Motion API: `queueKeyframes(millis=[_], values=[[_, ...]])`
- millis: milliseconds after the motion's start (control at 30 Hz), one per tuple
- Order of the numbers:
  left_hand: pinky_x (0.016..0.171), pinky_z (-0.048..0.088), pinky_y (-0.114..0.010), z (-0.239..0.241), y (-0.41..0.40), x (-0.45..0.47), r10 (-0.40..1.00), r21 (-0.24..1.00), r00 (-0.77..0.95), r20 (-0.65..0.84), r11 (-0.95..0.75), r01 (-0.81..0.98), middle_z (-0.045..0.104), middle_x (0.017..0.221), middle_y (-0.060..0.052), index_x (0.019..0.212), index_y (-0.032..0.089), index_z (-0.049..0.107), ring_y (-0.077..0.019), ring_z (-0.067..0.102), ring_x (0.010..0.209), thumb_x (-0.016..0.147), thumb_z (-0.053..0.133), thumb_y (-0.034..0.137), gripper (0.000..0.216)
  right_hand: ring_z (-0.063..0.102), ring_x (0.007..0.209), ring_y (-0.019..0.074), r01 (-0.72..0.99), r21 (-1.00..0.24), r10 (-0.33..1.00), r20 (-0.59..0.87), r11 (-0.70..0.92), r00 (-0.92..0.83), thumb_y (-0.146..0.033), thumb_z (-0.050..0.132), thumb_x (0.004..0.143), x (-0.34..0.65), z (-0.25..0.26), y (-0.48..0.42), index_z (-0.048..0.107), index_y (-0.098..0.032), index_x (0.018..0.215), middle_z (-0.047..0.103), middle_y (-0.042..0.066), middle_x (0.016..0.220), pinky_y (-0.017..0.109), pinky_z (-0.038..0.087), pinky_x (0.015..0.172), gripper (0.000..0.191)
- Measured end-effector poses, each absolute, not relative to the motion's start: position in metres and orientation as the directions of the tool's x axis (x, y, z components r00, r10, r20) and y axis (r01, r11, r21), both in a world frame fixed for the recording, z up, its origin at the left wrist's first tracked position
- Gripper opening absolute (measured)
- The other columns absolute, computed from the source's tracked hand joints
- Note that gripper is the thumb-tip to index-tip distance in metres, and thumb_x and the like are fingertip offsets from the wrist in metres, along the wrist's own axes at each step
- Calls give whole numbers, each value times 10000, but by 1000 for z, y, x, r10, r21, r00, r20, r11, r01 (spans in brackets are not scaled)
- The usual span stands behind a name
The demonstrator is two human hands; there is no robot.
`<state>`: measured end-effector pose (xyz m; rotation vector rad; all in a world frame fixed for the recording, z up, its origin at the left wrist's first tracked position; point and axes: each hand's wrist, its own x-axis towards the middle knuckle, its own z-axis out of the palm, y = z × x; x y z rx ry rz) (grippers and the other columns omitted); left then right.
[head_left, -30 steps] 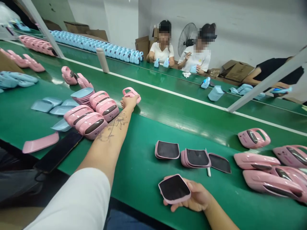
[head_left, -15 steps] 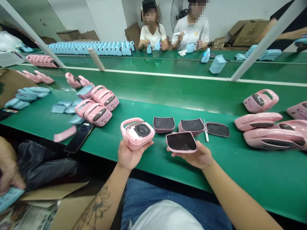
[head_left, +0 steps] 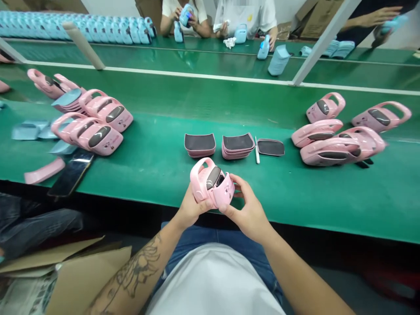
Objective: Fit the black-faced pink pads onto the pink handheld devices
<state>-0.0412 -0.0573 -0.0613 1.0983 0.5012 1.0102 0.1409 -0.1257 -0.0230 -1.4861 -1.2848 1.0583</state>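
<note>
Both my hands hold one pink speaker-like casing (head_left: 212,183) with a loop handle, just in front of the green table's near edge. My left hand (head_left: 190,209) grips it from below and the left. My right hand (head_left: 248,211) presses on its right side, where the pink cover panel now sits. On the table beyond lie two stacks of pink panels with dark faces (head_left: 199,144) (head_left: 238,145), a white stick (head_left: 257,149) and a single panel (head_left: 271,147).
Finished pink casings lie grouped at the right (head_left: 341,144) and left (head_left: 95,127). A dark phone (head_left: 70,174) and a loose pink panel (head_left: 44,170) rest at the near left edge. Other people work with blue casings (head_left: 239,33) across the belt. Cardboard (head_left: 75,275) lies by my knee.
My left hand brought the pink casing back from the far left pile. My right hand brought the dark-faced panel onto it, and both hands now close on the casing near my lap.
</note>
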Motion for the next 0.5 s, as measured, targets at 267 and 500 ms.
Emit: queueKeyframes(millis=[267,500], values=[[1208,411,-528,-55,-58,-37,850,915,507,146,79,-396,505,1571,-142,1577,292,378,-360,513,1441,794,867,439,935,531,1387,357,289,-957,996,-6,-30,84,-562,855,785,145,-29,-129,466,-273,1512,502,138,1565,580,445,1169,873],[1192,428,-531,-52,-58,-35,840,925,521,152,65,-374,569,1501,-146,1610,281,338,-374,547,1402,762,879,511,1031,535,1384,336,319,-948,998,34,15,54,-549,853,803,146,-31,-131,448,-297,1531,510,117,1563,552,458,1161,870]])
